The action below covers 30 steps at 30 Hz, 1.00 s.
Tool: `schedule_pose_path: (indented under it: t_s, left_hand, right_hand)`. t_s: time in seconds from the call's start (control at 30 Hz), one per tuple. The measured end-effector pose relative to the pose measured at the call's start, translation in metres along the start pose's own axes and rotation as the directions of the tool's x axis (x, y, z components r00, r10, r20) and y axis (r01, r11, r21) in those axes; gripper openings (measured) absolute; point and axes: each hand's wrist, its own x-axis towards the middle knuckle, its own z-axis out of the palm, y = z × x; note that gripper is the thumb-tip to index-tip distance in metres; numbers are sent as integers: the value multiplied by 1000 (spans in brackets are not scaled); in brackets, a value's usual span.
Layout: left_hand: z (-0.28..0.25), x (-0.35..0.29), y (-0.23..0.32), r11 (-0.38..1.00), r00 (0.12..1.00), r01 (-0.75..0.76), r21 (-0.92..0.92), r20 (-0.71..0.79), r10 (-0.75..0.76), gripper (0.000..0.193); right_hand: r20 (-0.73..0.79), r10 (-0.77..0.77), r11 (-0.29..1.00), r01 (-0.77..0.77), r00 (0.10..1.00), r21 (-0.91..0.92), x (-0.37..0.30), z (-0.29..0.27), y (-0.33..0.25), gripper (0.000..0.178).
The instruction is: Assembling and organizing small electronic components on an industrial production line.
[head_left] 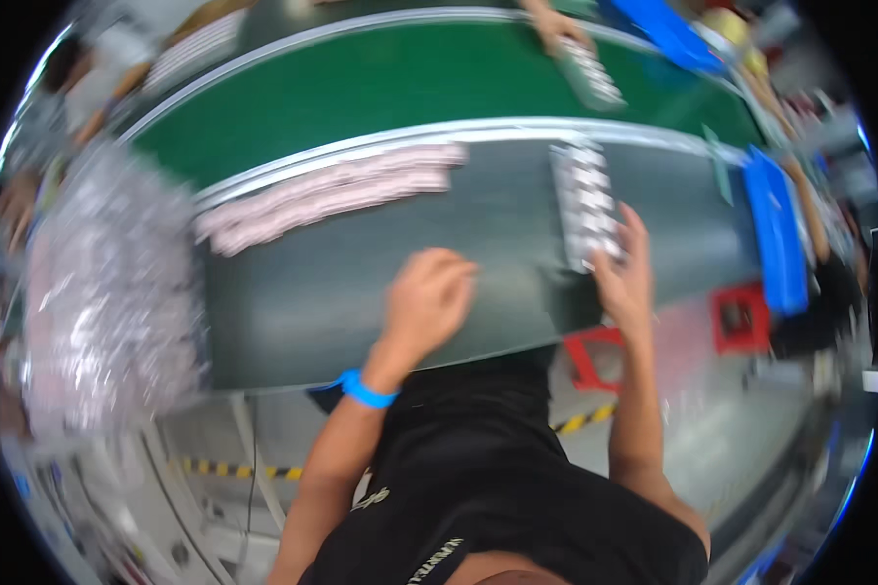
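Note:
My right hand (626,278) is at the near right end of a long narrow tray (564,195) filled with rows of small white, shiny pieces (595,200). Its thumb and fingers are spread apart around that corner; blur hides whether they grip a piece. My left hand (427,302), with a blue band (369,390) at the wrist, is held above the dark table (312,302). Its fingers are curled together, and anything inside them is too small or hidden to name. Ahead of it, to the left, lie stacked rows of pale pink strips (337,195).
A big heap of clear plastic wrap (117,292) stands at the left. Beyond the table runs a green conveyor belt (380,88), where another person's hand (556,29) holds a similar tray (590,78). Blue bins (778,234) and red stools (739,317) are at the right.

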Motion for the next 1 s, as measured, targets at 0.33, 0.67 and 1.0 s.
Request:
schedule_pose_path:
  t_s: [0.33,0.67,1.0]
  left_hand:
    - [27,-13,3,994,995,-59,-89,-85,52,7]
    - [37,-1,0,996,998,-32,-77,-54,28,10]
    - [99,31,48,945,985,-50,-323,141,100,21]
  right_hand:
    - [-37,-20,997,18,999,-71,-10,-4,22,73]
    - [-98,-209,907,155,973,-391,1,7,22,66]
    - [-152,-107,917,38,982,-398,-23,24,-9,66]
